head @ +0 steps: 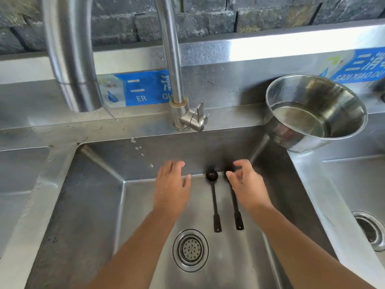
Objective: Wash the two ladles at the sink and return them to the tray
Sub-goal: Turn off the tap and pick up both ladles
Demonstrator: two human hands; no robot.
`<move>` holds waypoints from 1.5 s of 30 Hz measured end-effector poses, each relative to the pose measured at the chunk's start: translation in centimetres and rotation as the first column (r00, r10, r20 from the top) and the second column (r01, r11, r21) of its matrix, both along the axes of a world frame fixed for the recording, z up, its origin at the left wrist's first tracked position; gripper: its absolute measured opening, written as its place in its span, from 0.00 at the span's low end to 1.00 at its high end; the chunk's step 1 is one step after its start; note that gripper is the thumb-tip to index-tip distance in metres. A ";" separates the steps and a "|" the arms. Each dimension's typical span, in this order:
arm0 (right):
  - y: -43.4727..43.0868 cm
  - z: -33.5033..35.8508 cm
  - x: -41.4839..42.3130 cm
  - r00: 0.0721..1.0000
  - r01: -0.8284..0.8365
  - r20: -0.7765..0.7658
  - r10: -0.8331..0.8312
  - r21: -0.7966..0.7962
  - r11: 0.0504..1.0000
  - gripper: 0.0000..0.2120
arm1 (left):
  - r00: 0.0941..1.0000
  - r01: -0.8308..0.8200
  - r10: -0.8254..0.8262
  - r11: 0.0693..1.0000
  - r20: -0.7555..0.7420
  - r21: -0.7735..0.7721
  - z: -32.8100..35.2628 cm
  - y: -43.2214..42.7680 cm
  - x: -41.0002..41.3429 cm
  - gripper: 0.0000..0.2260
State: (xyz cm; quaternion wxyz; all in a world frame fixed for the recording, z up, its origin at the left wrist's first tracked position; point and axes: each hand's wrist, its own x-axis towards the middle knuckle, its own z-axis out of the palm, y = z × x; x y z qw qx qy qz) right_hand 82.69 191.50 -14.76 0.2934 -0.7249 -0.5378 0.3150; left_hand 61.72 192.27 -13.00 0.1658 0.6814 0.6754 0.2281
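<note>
Your left hand (171,188) hovers palm down over the sink (100,205), with its fingers (177,163) spread loose and holding nothing. It sits just left of the ladles, its tips reaching toward the back wall of the basin under the tap (177,80). No stream shows from the spout; a few drops fly near the wall, so you may be shaking water off.

The two ladles lie side by side on the basin floor, handles toward you, bowls against the back wall. They probably sit there so both hands are free. The left ladle (214,201) is in full view, its round bowl up by the wall and its handle end just above the drain (190,250). The right ladle (236,209) lies parallel and close beside it; its bowl is hidden behind your right hand.

Your right hand (248,184) is raised over that bowl, wrist angled in from the right, fingers (231,175) curled but apart, with nothing between them. It looks poised to pinch the ladle near the bowl.

A steel bowl (312,113) with a little water rests tilted on the bench at the sink's right corner. No tray is in view.
</note>
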 end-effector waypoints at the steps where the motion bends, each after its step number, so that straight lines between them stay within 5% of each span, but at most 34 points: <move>1: -0.4 -1.2 0.1 1.000 0.011 0.005 -0.011 -0.025 1.000 0.16 | 1.000 0.009 -0.008 0.998 0.011 -0.057 -1.1 -0.3 0.6 0.15; 8: -1.7 -8.2 0.7 0.982 0.184 0.076 -0.173 -0.178 0.967 0.14 | 0.995 0.079 -0.056 0.941 0.078 -0.329 -8.1 -2.4 4.0 0.14; 15: -1.9 -11.4 1.1 0.964 0.255 0.146 -0.223 -0.266 0.930 0.07 | 0.966 -0.025 0.150 0.862 0.208 -0.507 -12.5 -1.5 7.2 0.15; 22: -1.0 -12.8 1.3 0.975 0.182 0.176 -0.134 -0.291 0.939 0.07 | 0.991 -0.079 0.120 0.881 0.057 -0.466 -15.0 -0.9 9.1 0.10; 26: -0.9 -13.0 1.2 0.974 0.165 0.198 -0.109 -0.299 0.940 0.08 | 0.974 -0.129 0.202 0.866 0.102 -0.483 -15.3 -0.7 8.6 0.09; 37: -4.5 -9.5 -1.4 0.982 0.102 -0.102 -0.159 -0.420 0.902 0.12 | 0.706 -0.098 0.539 0.717 0.460 -0.690 -9.5 -3.8 4.1 0.07; 45: -8.2 -0.1 -3.9 0.970 0.010 -0.230 -0.084 -0.308 0.951 0.07 | 0.725 -0.069 0.475 0.770 0.498 -0.634 -1.3 -8.1 -0.1 0.04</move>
